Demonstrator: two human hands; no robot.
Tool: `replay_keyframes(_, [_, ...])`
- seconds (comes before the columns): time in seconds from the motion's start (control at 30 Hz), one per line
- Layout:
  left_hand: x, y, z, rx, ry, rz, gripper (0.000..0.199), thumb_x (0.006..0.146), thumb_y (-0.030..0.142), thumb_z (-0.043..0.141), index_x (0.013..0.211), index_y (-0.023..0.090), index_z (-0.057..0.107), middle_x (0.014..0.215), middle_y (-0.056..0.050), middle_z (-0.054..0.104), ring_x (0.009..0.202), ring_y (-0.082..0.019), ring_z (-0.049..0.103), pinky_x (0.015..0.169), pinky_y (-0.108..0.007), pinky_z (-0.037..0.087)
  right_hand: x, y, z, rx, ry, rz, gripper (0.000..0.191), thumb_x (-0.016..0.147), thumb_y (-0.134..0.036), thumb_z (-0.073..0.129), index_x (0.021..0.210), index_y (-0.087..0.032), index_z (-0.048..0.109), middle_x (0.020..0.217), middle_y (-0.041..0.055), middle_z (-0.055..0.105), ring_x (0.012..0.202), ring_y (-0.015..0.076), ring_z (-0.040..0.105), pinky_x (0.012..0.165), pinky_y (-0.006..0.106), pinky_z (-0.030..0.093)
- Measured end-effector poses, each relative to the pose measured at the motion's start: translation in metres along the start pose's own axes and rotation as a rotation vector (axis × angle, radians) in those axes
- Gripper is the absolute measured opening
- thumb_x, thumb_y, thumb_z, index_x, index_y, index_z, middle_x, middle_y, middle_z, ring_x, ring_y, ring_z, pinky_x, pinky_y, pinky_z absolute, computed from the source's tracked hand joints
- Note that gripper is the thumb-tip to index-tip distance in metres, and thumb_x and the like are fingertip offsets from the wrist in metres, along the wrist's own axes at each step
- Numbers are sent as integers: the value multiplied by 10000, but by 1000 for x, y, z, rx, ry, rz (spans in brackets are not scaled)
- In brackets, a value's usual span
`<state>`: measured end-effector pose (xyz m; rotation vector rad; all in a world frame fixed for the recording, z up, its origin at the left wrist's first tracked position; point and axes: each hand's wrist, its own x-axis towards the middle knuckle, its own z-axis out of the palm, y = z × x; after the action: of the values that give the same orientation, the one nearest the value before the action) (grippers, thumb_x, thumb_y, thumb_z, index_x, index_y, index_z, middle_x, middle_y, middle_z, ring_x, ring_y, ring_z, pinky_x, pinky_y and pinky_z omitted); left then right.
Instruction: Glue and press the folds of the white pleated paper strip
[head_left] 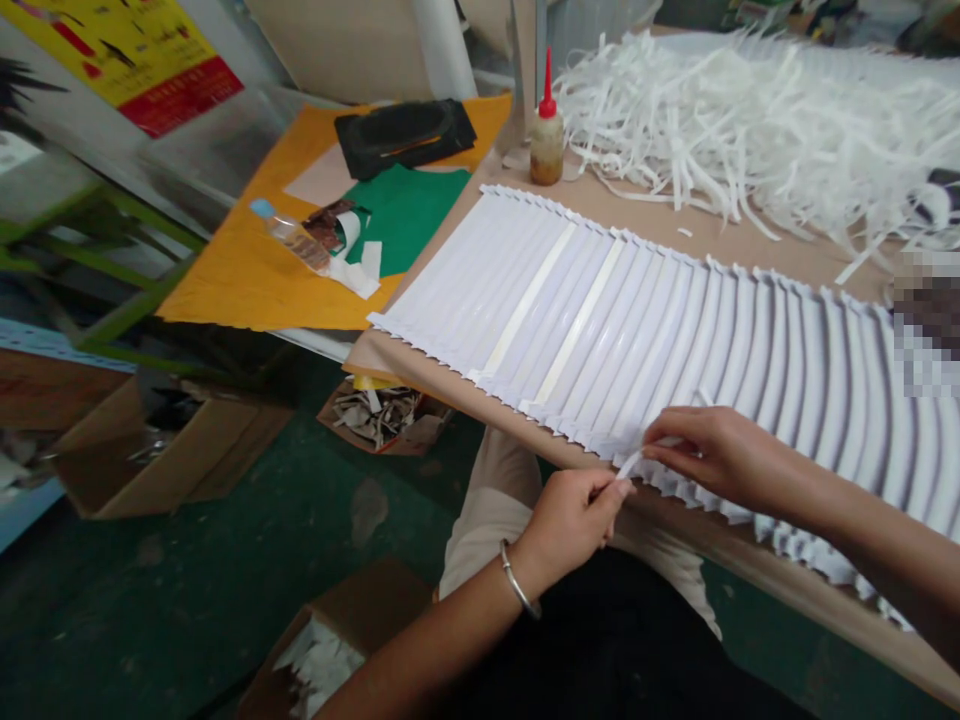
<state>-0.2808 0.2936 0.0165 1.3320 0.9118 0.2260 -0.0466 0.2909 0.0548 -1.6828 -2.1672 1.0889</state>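
Observation:
A short white strip (628,465) is stretched between my two hands at the table's near edge. My left hand (581,515), with a bangle on its wrist, pinches the lower end. My right hand (705,455) is closed on the other end, just above the near edge of a long row of overlapping white strip-like pieces (652,340). Two cream bands (577,325) lie across that row, left of my right hand. The row's pieces lie flat at the left and stand more curved toward the right.
A glue-like bottle (547,145) with a red nozzle stands behind the row. Loose white strips (735,130) are heaped at the back right. On a yellow sheet (225,280) to the left lies a plastic bottle (296,240). Boxes of scraps (379,415) sit below.

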Motion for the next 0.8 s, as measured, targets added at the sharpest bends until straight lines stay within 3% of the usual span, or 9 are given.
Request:
replay_keyframes(0.23, [-11,-14,-20,215,191,70,336,1017,357,481,951,158,743,678,-8,667,621,-133,590,584,-225,410,52,14,-7,-176,-8,59,186,938,-336,569,887,-224,709,848,26,757,762,183,699,685,277,462])
replay_keyframes(0.4, [-10,-16,-22,357,309,238,253,1025,278,507,1011,176,738,941,-45,771,857,-165,708,774,-253,511,65,17,-10,-246,-23,71,198,928,-336,544,893,-217,699,862,40,759,765,191,702,689,284,465])
replay_keyframes(0.53, [-3,-17,-23,519,362,390,232,1032,236,493,1092,179,710,1032,-57,772,951,-174,724,871,-285,549,69,18,-12,-273,-4,56,199,919,-331,537,875,-218,695,833,36,755,732,187,690,666,284,454])
replay_keyframes(0.67, [5,-11,-25,828,358,450,283,1036,216,452,1210,175,671,941,-63,736,854,-186,703,802,-321,567,71,17,-15,-284,-5,35,192,911,-327,546,856,-219,694,813,35,752,705,180,676,638,277,434])
replay_keyframes(0.8, [11,-2,-24,1057,326,426,367,1024,196,457,1365,185,590,869,-43,685,766,-195,657,692,-329,534,73,16,-14,-310,-9,39,186,911,-321,550,858,-216,694,815,38,749,712,185,674,637,283,420])
